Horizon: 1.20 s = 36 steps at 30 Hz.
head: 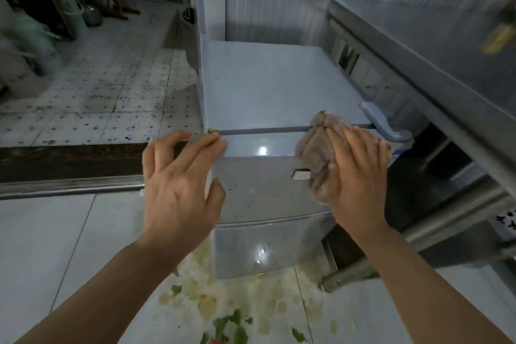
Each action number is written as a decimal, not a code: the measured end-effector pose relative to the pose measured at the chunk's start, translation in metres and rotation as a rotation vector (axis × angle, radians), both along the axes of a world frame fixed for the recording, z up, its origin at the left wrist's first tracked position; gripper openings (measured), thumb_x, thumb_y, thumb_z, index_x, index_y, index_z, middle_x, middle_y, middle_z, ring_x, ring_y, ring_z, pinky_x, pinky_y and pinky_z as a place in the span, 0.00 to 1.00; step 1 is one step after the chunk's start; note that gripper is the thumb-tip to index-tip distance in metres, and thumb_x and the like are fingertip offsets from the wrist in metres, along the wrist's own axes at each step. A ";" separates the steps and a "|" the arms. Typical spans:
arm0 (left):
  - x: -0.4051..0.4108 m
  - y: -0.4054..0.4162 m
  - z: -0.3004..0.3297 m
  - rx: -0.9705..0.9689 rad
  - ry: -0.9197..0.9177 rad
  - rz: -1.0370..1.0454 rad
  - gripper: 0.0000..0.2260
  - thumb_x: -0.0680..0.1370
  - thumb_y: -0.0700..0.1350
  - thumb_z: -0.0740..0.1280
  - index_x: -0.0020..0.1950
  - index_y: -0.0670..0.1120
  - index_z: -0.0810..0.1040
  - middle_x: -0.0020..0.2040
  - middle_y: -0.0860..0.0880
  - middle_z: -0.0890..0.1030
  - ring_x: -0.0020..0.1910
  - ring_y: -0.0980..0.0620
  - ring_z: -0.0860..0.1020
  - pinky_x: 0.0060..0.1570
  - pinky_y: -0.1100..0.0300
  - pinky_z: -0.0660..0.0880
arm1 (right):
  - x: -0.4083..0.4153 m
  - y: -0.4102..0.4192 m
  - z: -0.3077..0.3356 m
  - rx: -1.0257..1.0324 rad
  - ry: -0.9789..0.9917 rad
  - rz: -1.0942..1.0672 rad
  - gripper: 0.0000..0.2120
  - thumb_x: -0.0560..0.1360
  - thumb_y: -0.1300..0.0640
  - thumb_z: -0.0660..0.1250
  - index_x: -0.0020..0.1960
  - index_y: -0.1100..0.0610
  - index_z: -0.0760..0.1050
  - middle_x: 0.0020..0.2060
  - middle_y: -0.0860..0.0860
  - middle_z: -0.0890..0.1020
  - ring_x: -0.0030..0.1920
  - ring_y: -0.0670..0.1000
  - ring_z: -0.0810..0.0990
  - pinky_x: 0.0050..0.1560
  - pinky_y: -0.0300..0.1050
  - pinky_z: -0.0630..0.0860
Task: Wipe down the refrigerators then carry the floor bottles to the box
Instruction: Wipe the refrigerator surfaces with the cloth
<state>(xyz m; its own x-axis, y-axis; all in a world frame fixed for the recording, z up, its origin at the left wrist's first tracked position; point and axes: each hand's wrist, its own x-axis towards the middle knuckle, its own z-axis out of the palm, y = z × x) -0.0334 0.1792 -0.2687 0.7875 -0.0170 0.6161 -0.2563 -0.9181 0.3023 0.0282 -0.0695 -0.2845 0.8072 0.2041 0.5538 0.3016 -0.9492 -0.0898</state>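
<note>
A small pale-blue refrigerator (273,87) stands below me, seen from above, its flat top and glossy front door in view. My right hand (354,173) lies flat with straight fingers on a crumpled brownish cloth (315,148), pressing it against the upper right of the door, just below the top edge. My left hand (178,181) is spread at the fridge's upper left corner, with fingertips touching the top edge and thumb against the side. No bottles or box are in view.
A stainless steel table (435,70) overhangs the fridge on the right, with its legs (418,235) close by. Vegetable scraps (251,313) litter the white floor tiles below. A metal threshold strip (69,187) and speckled floor lie left; bags and clutter (42,22) sit far left.
</note>
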 end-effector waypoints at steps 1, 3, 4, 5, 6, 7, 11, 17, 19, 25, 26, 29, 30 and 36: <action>0.000 -0.006 -0.002 0.034 -0.045 -0.004 0.21 0.67 0.43 0.67 0.61 0.43 0.78 0.61 0.48 0.78 0.62 0.44 0.68 0.61 0.43 0.64 | 0.002 -0.005 -0.004 0.037 -0.029 -0.016 0.26 0.77 0.48 0.52 0.71 0.58 0.67 0.69 0.58 0.70 0.71 0.61 0.65 0.71 0.66 0.56; 0.006 -0.027 -0.009 0.124 -0.135 -0.053 0.21 0.67 0.42 0.67 0.60 0.43 0.78 0.60 0.47 0.78 0.62 0.43 0.69 0.62 0.41 0.63 | 0.007 -0.003 -0.014 0.149 -0.123 -0.026 0.25 0.77 0.51 0.51 0.71 0.58 0.67 0.69 0.58 0.69 0.72 0.60 0.63 0.72 0.66 0.53; 0.010 -0.039 -0.012 0.156 -0.158 -0.077 0.21 0.68 0.43 0.68 0.61 0.43 0.78 0.60 0.47 0.78 0.61 0.42 0.70 0.63 0.41 0.63 | 0.008 0.002 -0.020 0.197 -0.172 -0.027 0.24 0.77 0.52 0.52 0.71 0.57 0.67 0.69 0.57 0.69 0.72 0.60 0.61 0.73 0.66 0.51; 0.013 -0.051 -0.015 0.165 -0.168 -0.088 0.21 0.68 0.43 0.67 0.61 0.43 0.77 0.59 0.46 0.78 0.59 0.42 0.72 0.63 0.41 0.64 | 0.009 0.006 -0.025 0.233 -0.215 -0.030 0.24 0.76 0.53 0.52 0.71 0.56 0.66 0.70 0.56 0.68 0.73 0.59 0.59 0.73 0.65 0.50; 0.016 -0.063 -0.019 0.155 -0.187 -0.084 0.20 0.69 0.43 0.67 0.61 0.43 0.77 0.58 0.46 0.78 0.57 0.41 0.72 0.62 0.42 0.65 | 0.010 0.007 -0.031 0.254 -0.264 -0.027 0.24 0.77 0.54 0.52 0.72 0.55 0.65 0.71 0.55 0.66 0.74 0.58 0.58 0.73 0.65 0.50; 0.019 -0.068 -0.021 0.136 -0.203 -0.065 0.19 0.69 0.43 0.67 0.61 0.43 0.77 0.56 0.45 0.78 0.54 0.41 0.73 0.60 0.43 0.66 | 0.012 0.008 -0.035 0.260 -0.295 -0.014 0.24 0.77 0.53 0.52 0.73 0.55 0.63 0.72 0.55 0.65 0.75 0.58 0.56 0.73 0.65 0.50; 0.028 -0.068 -0.037 0.138 -0.344 -0.008 0.18 0.71 0.43 0.66 0.61 0.42 0.77 0.53 0.45 0.78 0.50 0.41 0.72 0.56 0.47 0.65 | 0.024 -0.014 -0.054 0.286 -0.411 0.077 0.25 0.80 0.53 0.50 0.76 0.57 0.57 0.75 0.57 0.59 0.76 0.58 0.51 0.74 0.63 0.51; 0.035 -0.072 -0.049 0.126 -0.431 0.023 0.18 0.73 0.44 0.62 0.61 0.43 0.77 0.53 0.44 0.78 0.51 0.41 0.71 0.57 0.47 0.63 | 0.046 -0.053 -0.067 0.498 -0.462 0.045 0.29 0.80 0.65 0.54 0.77 0.54 0.46 0.77 0.54 0.48 0.77 0.55 0.44 0.77 0.55 0.45; 0.036 -0.075 -0.051 0.119 -0.447 0.042 0.18 0.72 0.45 0.62 0.61 0.43 0.77 0.53 0.44 0.78 0.52 0.41 0.70 0.58 0.46 0.63 | 0.052 -0.055 -0.064 0.532 -0.468 0.078 0.29 0.80 0.65 0.54 0.77 0.54 0.46 0.77 0.54 0.47 0.77 0.55 0.44 0.76 0.54 0.46; 0.040 -0.076 -0.056 0.113 -0.485 0.048 0.19 0.72 0.44 0.61 0.61 0.43 0.77 0.54 0.44 0.78 0.53 0.41 0.70 0.59 0.44 0.64 | 0.057 -0.056 -0.114 0.542 -0.454 0.093 0.29 0.80 0.52 0.49 0.78 0.54 0.41 0.77 0.53 0.40 0.77 0.50 0.42 0.77 0.55 0.48; 0.040 -0.077 -0.056 0.103 -0.492 0.048 0.18 0.72 0.44 0.62 0.61 0.43 0.77 0.53 0.44 0.78 0.53 0.41 0.70 0.59 0.44 0.65 | 0.053 -0.055 -0.135 0.528 -0.386 0.050 0.30 0.80 0.49 0.47 0.77 0.54 0.39 0.77 0.52 0.39 0.77 0.50 0.40 0.76 0.56 0.49; 0.039 -0.079 -0.056 0.093 -0.488 0.037 0.19 0.71 0.42 0.62 0.61 0.42 0.77 0.54 0.44 0.78 0.54 0.40 0.71 0.60 0.43 0.64 | 0.044 -0.059 -0.181 0.364 -0.266 -0.108 0.30 0.78 0.45 0.40 0.77 0.54 0.38 0.76 0.53 0.39 0.77 0.53 0.39 0.75 0.62 0.47; 0.037 -0.078 -0.056 0.100 -0.478 0.020 0.19 0.71 0.42 0.62 0.62 0.42 0.77 0.55 0.44 0.78 0.55 0.40 0.71 0.62 0.43 0.63 | 0.043 -0.062 -0.184 0.303 -0.263 -0.154 0.30 0.78 0.45 0.40 0.77 0.55 0.39 0.76 0.54 0.41 0.76 0.55 0.40 0.74 0.64 0.46; 0.026 -0.035 -0.059 0.207 -0.456 0.048 0.23 0.71 0.41 0.61 0.66 0.43 0.73 0.65 0.45 0.75 0.66 0.42 0.68 0.65 0.38 0.58 | 0.051 -0.056 -0.113 0.229 -0.414 -0.160 0.32 0.77 0.44 0.44 0.77 0.53 0.40 0.76 0.52 0.40 0.76 0.55 0.37 0.73 0.59 0.33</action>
